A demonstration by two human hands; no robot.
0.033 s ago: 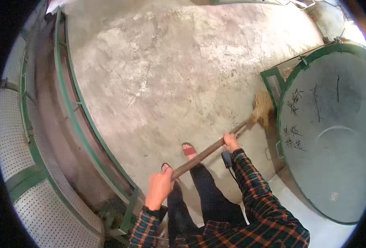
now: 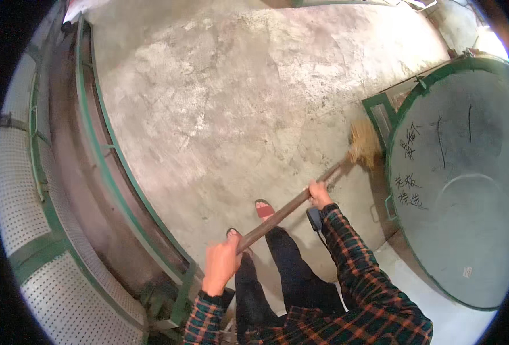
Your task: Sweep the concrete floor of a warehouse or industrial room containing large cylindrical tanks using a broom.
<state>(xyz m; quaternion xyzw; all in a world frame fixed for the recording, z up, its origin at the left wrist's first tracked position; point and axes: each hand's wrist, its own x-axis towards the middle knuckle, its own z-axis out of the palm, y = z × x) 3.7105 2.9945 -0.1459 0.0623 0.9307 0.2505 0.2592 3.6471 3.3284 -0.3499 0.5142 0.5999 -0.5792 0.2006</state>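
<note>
A broom [image 2: 283, 213] with a brown wooden handle slants from lower left to upper right in front of me. My left hand [image 2: 221, 263] is closed round the handle's near end. Farther along, my right hand [image 2: 319, 195] grips the handle nearer the head. The straw bristles [image 2: 365, 142] are on the concrete floor, close beside the green-framed metal machine on the right. A small black device [image 2: 314, 218] with a cord hangs by my right wrist.
Perforated metal panels [image 2: 33, 287] in a green frame [image 2: 85, 126] curve along the left. On the right stands a large round grey lid [image 2: 467, 224] with a green rim and dark handwriting. Worn concrete floor [image 2: 231, 115] stretches ahead; my sandalled feet [image 2: 264, 208] stand on it.
The broom's bristles have shifted slightly to the left and look more spread. Both hands keep their hold, and the right one has moved a little left and up.
</note>
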